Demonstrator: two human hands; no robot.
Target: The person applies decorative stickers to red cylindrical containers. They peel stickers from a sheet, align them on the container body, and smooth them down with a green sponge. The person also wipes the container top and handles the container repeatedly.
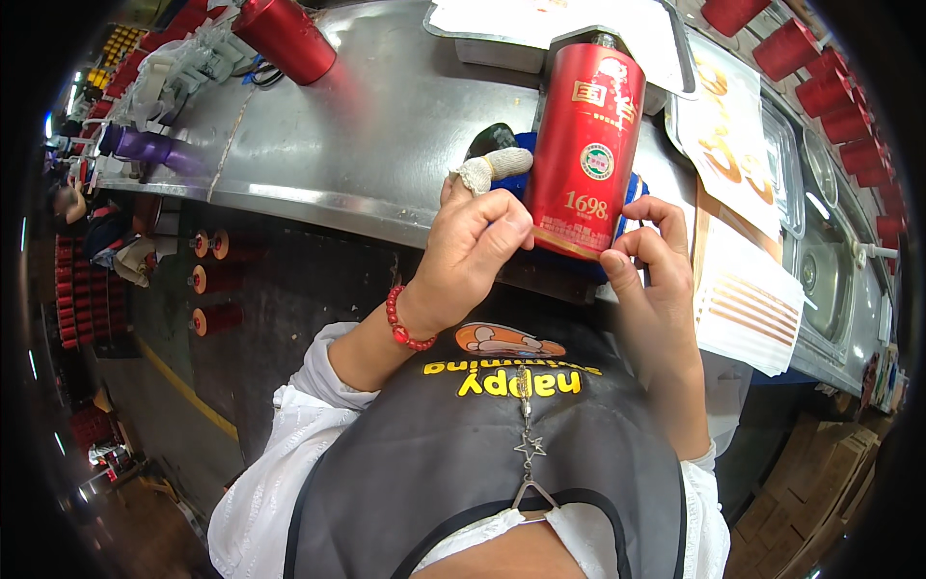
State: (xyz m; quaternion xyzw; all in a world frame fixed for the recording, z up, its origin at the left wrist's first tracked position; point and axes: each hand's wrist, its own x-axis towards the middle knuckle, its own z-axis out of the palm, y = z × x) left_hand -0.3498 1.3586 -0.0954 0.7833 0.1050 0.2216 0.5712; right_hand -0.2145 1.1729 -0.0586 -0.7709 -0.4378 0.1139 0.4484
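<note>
A glossy red bottle with gold and white print and a round green-and-white emblem lies tilted, its neck pointing away from me. Blue material shows beneath it. My left hand is closed at the bottle's lower left edge, the thumb pressed against it. A knitted cover sits on one of its fingers, and a red bead bracelet is on the wrist. With bent fingers and thumb, my right hand grips the lower right edge. A dark rounded object is partly hidden behind the left fingers.
Another red bottle stands at the far left of the metal worktop. Printed decal sheets lie to the right, beside a metal basin. A white tray is behind. Rows of red bottles line the right; cardboard is below.
</note>
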